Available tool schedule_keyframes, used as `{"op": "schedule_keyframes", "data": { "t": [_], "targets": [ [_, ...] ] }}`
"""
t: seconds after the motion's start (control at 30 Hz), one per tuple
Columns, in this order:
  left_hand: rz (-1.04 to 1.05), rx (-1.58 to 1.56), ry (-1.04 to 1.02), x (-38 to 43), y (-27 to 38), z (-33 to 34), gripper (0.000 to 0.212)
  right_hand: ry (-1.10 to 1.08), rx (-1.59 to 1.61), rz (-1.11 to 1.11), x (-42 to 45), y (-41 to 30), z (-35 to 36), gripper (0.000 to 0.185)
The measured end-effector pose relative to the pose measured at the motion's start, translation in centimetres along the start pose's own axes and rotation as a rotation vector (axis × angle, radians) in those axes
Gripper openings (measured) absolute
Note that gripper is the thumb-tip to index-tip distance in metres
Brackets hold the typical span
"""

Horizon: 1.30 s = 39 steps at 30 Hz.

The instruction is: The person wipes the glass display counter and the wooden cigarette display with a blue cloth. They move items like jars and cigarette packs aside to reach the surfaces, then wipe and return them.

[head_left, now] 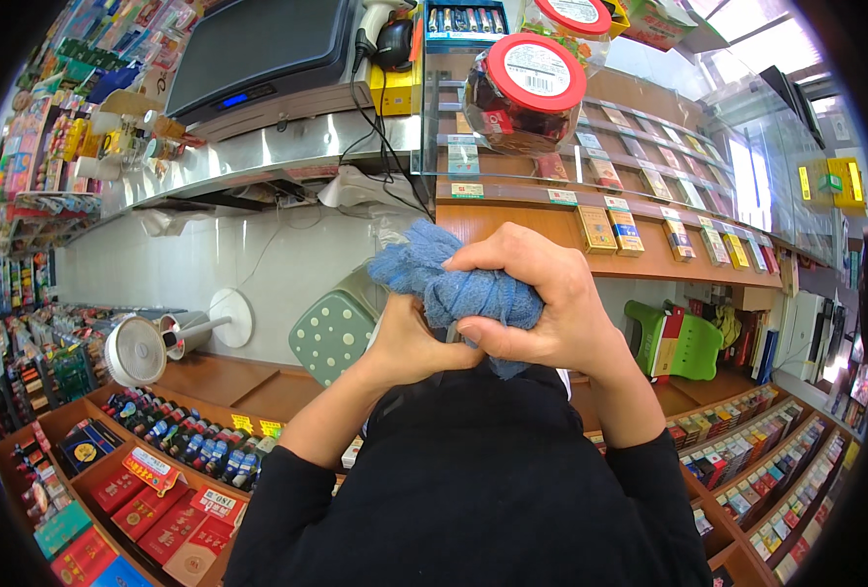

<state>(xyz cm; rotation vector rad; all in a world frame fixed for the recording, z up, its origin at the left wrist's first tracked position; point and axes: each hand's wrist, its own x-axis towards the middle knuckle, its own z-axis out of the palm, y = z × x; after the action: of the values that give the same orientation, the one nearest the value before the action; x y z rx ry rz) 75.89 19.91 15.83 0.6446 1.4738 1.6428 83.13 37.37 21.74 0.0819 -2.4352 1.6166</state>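
Note:
A bunched blue cloth is held in front of my chest. My right hand grips it from the right, with fingers over its top and the thumb pressed on its near side. My left hand is below the cloth's left part, its fingers partly hidden beneath it. Whatever the cloth may cover cannot be seen.
A glass display counter with small boxes stands ahead, a red-lidded plastic jar on it. Further left are a flat scale-like device, a dotted green stool and a white fan. A green plastic chair is at right.

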Motion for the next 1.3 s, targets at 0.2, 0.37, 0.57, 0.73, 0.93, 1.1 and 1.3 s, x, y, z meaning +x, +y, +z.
{"op": "schedule_keyframes", "data": {
  "t": [0.2, 0.37, 0.57, 0.73, 0.93, 1.1, 1.3],
  "targets": [
    [-0.024, -0.484, -0.084, -0.6, -1.5, 0.6, 0.073, 0.056, 0.181, 0.339, -0.3, 2.1, -0.8, 0.036],
    [0.127, -0.625, -0.012, 0.6, -0.1, 0.4, 0.110, 0.303, 0.430, 0.585, -3.6, 8.9, 0.1, 0.042],
    [0.108, -0.789, 0.056, 1.6, -0.2, 0.8, 0.099, 0.475, 1.538, 0.740, -3.6, 8.5, 2.4, 0.055],
    [0.266, 0.075, 0.125, 1.7, -2.7, 0.2, 0.083, 0.278, 1.867, 0.540, -4.4, 8.5, 5.0, 0.057],
    [0.261, -0.048, 0.331, 1.3, -3.5, -1.5, 0.069, 0.393, 1.741, 0.729, -7.7, 9.6, 2.5, 0.056],
    [0.182, 0.312, 0.591, 1.4, -8.3, -3.1, 0.057, 0.724, 1.594, 0.495, -11.1, 10.5, -2.1, 0.057],
    [0.175, 0.926, 0.602, 4.9, -11.6, 0.8, 0.048, 0.903, 1.438, 0.401, -14.7, 12.3, -4.9, 0.052]
  ]
}}
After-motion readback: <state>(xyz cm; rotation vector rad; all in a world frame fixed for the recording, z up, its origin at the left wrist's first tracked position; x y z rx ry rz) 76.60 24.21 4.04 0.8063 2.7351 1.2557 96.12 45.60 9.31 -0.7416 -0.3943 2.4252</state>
